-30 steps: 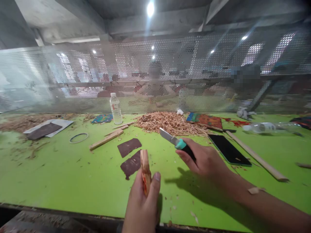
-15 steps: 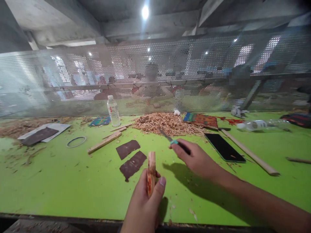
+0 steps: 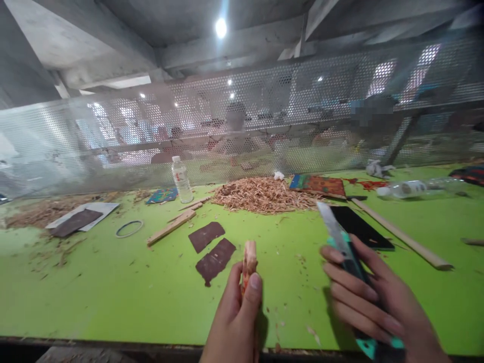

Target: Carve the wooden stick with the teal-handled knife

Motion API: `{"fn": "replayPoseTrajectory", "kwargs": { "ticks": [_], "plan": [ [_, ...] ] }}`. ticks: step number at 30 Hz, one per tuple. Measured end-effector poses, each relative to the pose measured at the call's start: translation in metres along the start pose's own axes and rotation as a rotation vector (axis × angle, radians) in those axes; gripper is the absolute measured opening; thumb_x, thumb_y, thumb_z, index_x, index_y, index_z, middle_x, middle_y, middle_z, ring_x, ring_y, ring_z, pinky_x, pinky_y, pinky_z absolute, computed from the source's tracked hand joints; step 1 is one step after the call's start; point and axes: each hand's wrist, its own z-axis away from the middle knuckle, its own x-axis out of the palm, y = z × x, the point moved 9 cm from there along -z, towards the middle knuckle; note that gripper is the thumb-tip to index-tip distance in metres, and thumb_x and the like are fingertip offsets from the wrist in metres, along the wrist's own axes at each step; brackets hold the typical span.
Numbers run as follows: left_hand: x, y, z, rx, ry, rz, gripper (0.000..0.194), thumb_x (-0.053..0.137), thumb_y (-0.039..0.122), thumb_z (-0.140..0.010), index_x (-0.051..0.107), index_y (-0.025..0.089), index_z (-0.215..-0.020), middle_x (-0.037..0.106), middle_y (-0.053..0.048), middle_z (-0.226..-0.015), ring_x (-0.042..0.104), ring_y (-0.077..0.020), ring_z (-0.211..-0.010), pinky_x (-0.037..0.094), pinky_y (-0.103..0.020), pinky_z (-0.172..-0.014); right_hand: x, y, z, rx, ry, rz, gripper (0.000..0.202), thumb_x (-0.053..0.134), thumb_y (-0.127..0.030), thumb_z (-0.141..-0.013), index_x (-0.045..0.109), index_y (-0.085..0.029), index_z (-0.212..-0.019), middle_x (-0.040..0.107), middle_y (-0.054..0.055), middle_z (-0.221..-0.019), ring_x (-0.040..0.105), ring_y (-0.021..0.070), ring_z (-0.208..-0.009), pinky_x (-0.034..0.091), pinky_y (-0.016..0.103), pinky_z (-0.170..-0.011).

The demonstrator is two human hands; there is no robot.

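Note:
Upright in my left hand is a small piece of wood, pinched between thumb and fingers, with reddish marks on its side. My right hand is wrapped round a black and teal utility knife; its wide blade points up and away to the left. The two hands are apart, and the blade does not touch the wood. Two pieces of dark brown sandpaper lie on the green table left of my left hand. Behind the knife lies a black phone, partly hidden by it.
A heap of wood shavings lies at the back, between a water bottle and a painted board. Wooden strips and a ring are at left. A wooden rod and a lying bottle are at right. A perforated screen stands behind.
My right hand has moved right and nearer, turning so its fingers and the knife's length show. My left hand with the wood has shifted slightly right in view.

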Motion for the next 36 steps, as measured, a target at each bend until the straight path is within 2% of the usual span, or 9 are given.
{"fn": "replayPoseTrajectory", "kwargs": {
  "ticks": [3,7,11,14,16,20,23,28,36],
  "plan": [
    [-0.001,-0.006,0.001,-0.025,0.013,-0.012,0.064,0.066,0.067,-0.087,0.062,0.024,-0.135,0.069,-0.007,-0.109,0.067,-0.0174,-0.089,0.053,-0.019,-0.069,-0.018,-0.001,0.029,-0.026,0.029,-0.100,0.046,0.043,-0.060,-0.105,0.057,-0.025,-0.080,0.021,-0.015,-0.046,-0.007,0.0016,-0.025,-0.001,0.015,-0.021],
    [0.013,-0.014,0.000,-0.062,-0.123,0.018,0.075,0.065,0.070,-0.086,0.055,0.021,-0.142,0.045,0.006,-0.071,0.041,-0.0105,-0.054,0.043,-0.018,-0.044,-0.027,0.000,0.042,-0.054,0.048,-0.014,0.047,0.041,-0.061,-0.105,0.063,-0.025,-0.083,0.020,-0.014,-0.048,-0.003,0.0010,-0.026,0.009,0.015,-0.023],
    [0.015,-0.012,-0.001,-0.063,-0.144,0.122,0.073,0.071,0.066,-0.084,0.058,0.019,-0.138,0.043,0.005,-0.073,0.040,-0.0089,-0.057,0.040,-0.017,-0.045,-0.020,-0.005,0.023,0.007,0.129,0.570,0.048,0.051,-0.069,-0.098,0.066,-0.024,-0.096,0.035,-0.010,-0.054,0.015,0.0029,-0.032,0.024,0.017,-0.032],
    [0.010,-0.010,-0.001,-0.074,-0.119,0.146,0.067,0.073,0.059,-0.086,0.056,0.021,-0.139,0.045,0.005,-0.072,0.040,-0.0069,-0.053,0.034,-0.015,-0.044,0.008,-0.025,-0.002,-0.077,0.108,1.209,0.047,0.060,-0.069,-0.093,0.067,-0.023,-0.102,0.050,-0.005,-0.061,0.041,0.0096,-0.043,0.033,0.020,-0.040],
    [0.010,-0.010,-0.002,-0.081,-0.152,0.167,0.067,0.070,0.059,-0.089,0.051,0.022,-0.142,0.043,0.008,-0.066,0.037,-0.0064,-0.047,0.032,-0.017,-0.042,0.034,-0.032,-0.018,-0.177,0.031,1.588,0.042,0.062,-0.064,-0.095,0.068,-0.022,-0.102,0.064,0.001,-0.074,0.058,0.0160,-0.061,0.043,0.025,-0.052],
    [0.013,-0.012,-0.004,-0.085,-0.227,0.174,0.071,0.068,0.062,-0.088,0.045,0.019,-0.139,0.040,0.012,-0.058,0.033,-0.0062,-0.042,0.032,-0.018,-0.040,0.066,-0.014,-0.046,-0.238,-0.314,2.003,0.038,0.053,-0.055,-0.102,0.068,-0.021,-0.099,0.073,0.005,-0.085,0.065,0.0212,-0.073,0.043,0.029,-0.063],
    [0.012,-0.013,-0.006,-0.085,-0.214,0.175,0.071,0.070,0.057,-0.089,0.041,0.018,-0.140,0.043,0.011,-0.060,0.036,-0.0064,-0.045,0.035,-0.018,-0.044,0.068,-0.004,-0.057,-0.365,-0.502,2.125,0.037,0.049,-0.050,-0.105,0.067,-0.019,-0.112,0.076,0.009,-0.095,0.071,0.0248,-0.080,0.045,0.031,-0.068],
    [0.013,-0.014,-0.006,-0.085,-0.201,0.207,0.068,0.070,0.051,-0.090,0.038,0.020,-0.140,0.040,0.012,-0.060,0.035,-0.0068,-0.046,0.035,-0.018,-0.044,0.051,-0.010,-0.057,-0.580,-0.544,2.104,0.045,0.048,-0.051,-0.106,0.064,-0.014,-0.127,0.079,0.012,-0.107,0.076,0.0251,-0.088,0.049,0.030,-0.072],
    [0.009,-0.009,-0.004,-0.102,-0.182,0.175,0.070,0.077,0.048,-0.085,0.038,0.026,-0.139,0.044,0.010,-0.072,0.033,-0.0039,-0.045,0.035,-0.015,-0.038,0.045,0.002,-0.055,-0.482,-0.564,2.050,0.039,0.052,-0.050,-0.104,0.068,-0.016,-0.117,0.077,0.006,-0.091,0.073,0.0193,-0.075,0.047,0.027,-0.065]
  ]
}}
